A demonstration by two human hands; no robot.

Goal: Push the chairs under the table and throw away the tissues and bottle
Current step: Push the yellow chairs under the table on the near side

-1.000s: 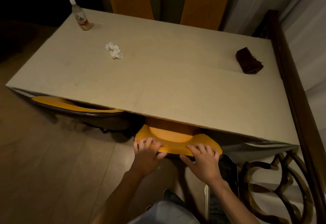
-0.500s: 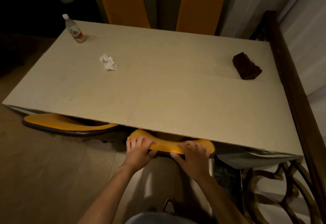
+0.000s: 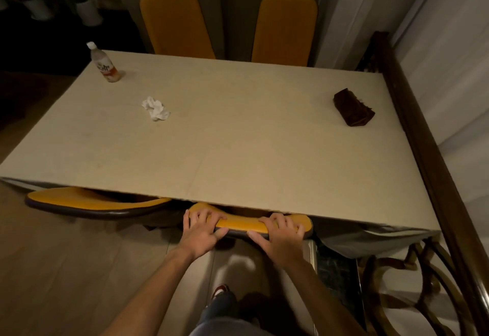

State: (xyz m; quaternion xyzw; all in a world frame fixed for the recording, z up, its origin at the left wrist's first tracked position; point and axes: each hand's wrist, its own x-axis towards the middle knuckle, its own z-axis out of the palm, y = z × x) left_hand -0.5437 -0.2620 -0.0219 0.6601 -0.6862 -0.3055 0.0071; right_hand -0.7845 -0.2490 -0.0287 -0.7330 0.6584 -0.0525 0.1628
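Dim warm light falls on a wooden floor (image 3: 79,269) and a long pale table (image 3: 238,137) that fills most of the view, with grey curtains behind it and a dark wooden rail (image 3: 423,137) running along its right side. Both hands grip the top edge of a yellow chair back (image 3: 243,223) that shows just below the near edge of the table. The left hand (image 3: 199,232) has its fingers (image 3: 201,215) curled over the top of the padding and its thumb pressed against the dark rear edge; the right hand (image 3: 281,237) holds the same chair back just to the right, fingers wrapped over the top, thumb underneath. The rest of that chair is hidden under the tabletop.

Just left of the left hand's fingers, a second yellow chair (image 3: 90,200) sticks out from under the table at an angle, its dark trim facing the floor. Far beyond the fingers, across the table, two more yellow chair backs (image 3: 174,20) stand upright against the far edge.

On the tabletop, well ahead of the left hand and a little to its left, lies a crumpled white tissue (image 3: 155,108). Farther still and more to the left, near the far corner, a clear plastic bottle (image 3: 105,63) with a white cap stands upright. Ahead and to the right of the right hand's fingers, close to the rail, rests a dark brown folded object (image 3: 353,110)
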